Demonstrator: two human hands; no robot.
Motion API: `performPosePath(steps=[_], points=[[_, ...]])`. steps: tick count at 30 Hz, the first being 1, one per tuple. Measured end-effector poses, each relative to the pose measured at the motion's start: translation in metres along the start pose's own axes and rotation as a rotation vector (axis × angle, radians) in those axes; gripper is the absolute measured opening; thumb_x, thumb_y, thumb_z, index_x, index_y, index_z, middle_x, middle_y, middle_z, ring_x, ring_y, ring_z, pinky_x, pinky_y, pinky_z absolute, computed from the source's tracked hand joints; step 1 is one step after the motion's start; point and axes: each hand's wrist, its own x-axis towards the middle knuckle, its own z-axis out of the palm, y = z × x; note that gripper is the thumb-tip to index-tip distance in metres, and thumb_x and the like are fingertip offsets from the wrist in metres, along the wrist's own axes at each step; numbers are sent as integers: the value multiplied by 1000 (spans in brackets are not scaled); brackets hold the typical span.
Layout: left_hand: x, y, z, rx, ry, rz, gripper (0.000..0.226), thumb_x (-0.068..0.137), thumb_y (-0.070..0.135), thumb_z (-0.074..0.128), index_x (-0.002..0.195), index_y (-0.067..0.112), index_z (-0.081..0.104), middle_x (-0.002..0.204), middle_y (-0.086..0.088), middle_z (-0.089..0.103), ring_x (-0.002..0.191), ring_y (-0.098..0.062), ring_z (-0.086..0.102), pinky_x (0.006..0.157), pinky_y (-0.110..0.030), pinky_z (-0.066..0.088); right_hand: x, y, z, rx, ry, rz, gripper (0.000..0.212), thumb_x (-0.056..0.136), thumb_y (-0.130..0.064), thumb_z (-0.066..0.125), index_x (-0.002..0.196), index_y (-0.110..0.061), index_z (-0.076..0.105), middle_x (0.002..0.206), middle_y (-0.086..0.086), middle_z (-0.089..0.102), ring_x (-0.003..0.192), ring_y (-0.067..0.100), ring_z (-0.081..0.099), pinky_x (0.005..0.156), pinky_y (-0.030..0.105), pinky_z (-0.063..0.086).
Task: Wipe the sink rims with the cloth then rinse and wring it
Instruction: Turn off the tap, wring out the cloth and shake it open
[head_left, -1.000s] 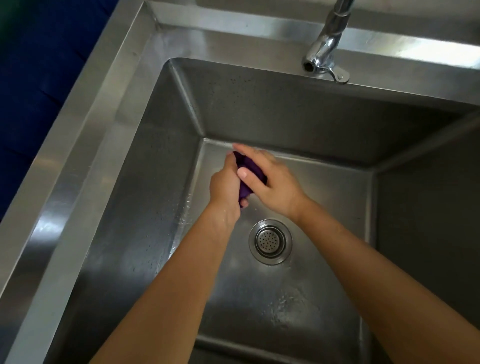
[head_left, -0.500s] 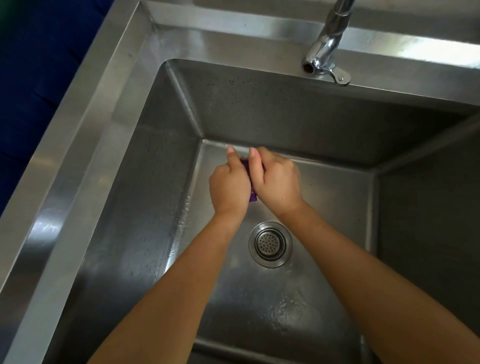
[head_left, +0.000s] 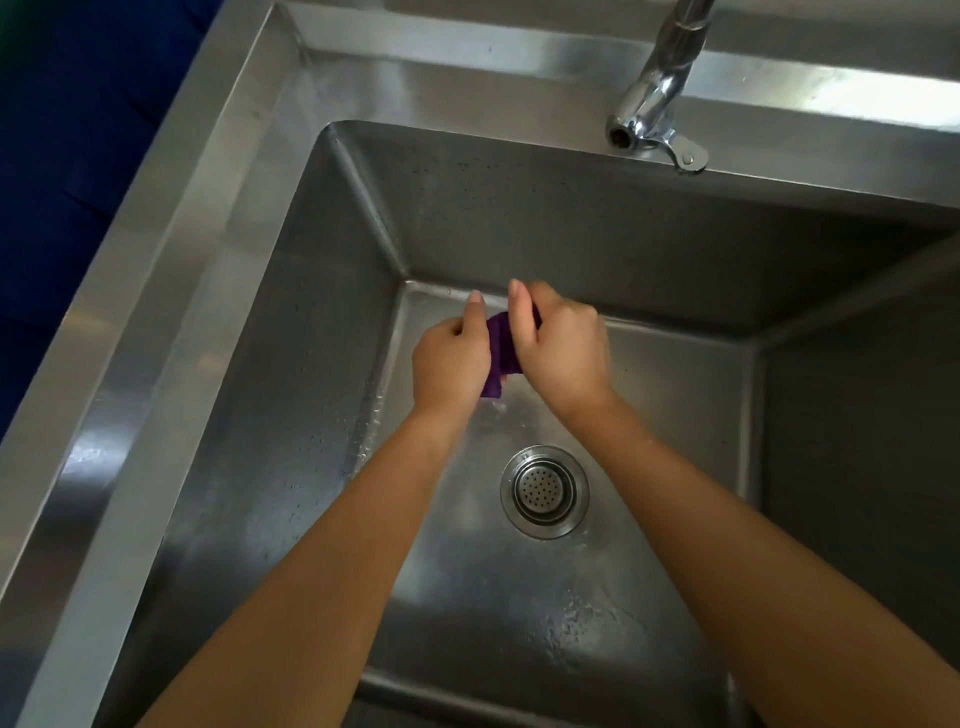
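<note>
Fingers (head_left: 522, 317) of our left hand (head_left: 451, 364) and right hand (head_left: 563, 349) clamp the purple cloth (head_left: 500, 349) over the sink (head_left: 571, 234), its length running from near the drain (head_left: 544, 491) toward the back wall.

Two hands (head_left: 452, 358) (head_left: 563, 348), one cloth (head_left: 500, 345), one sink (head_left: 171, 291), one tap (head_left: 657, 98), one drain (head_left: 544, 491)

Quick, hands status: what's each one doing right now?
Left hand: closed on the purple cloth.
Right hand: closed on the same cloth, over the sink.

Cloth (head_left: 500, 347) mostly hidden (between fists); faucet (head_left: 660, 98) top cropped.
</note>
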Motion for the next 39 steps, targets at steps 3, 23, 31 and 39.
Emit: performPosePath(steps=[3, 23, 31, 39], points=[[-5, 1, 8, 143, 248, 216, 58, 97, 44, 35, 50, 10, 40, 52, -7, 55, 52, -23, 52, 51, -30, 37, 3, -9, 4, 125, -108, 291, 49, 99, -32, 34, 60, -9, 52, 64, 16, 61, 63, 32, 57, 58, 30, 34], [-8, 13, -2, -299, -9, -157, 38, 92, 29, 41, 58, 18, 53, 51, -2, 50, 38, -15, 48, 40, -19, 35, 3, -10, -12, 63, -104, -311, 42, 87, -43, 43, 96, -10, 67, 82, 10, 66, 67, 27, 65, 57, 34, 54], [-10, -2, 2, 30, 230, 318, 56, 100, 33, 34, 63, 3, 63, 57, -9, 60, 62, -26, 58, 64, -35, 44, -1, -3, -2, -171, 29, -224, 43, 88, -33, 37, 57, -10, 54, 39, 7, 55, 35, 31, 53, 44, 20, 26], [-8, -5, 3, 148, 271, 539, 64, 90, 39, 27, 57, -4, 61, 55, -23, 61, 60, -37, 60, 62, -42, 47, -6, -5, -6, 56, -120, 30, 44, 93, -32, 30, 66, -9, 56, 58, 15, 63, 55, 32, 56, 53, 29, 35]])
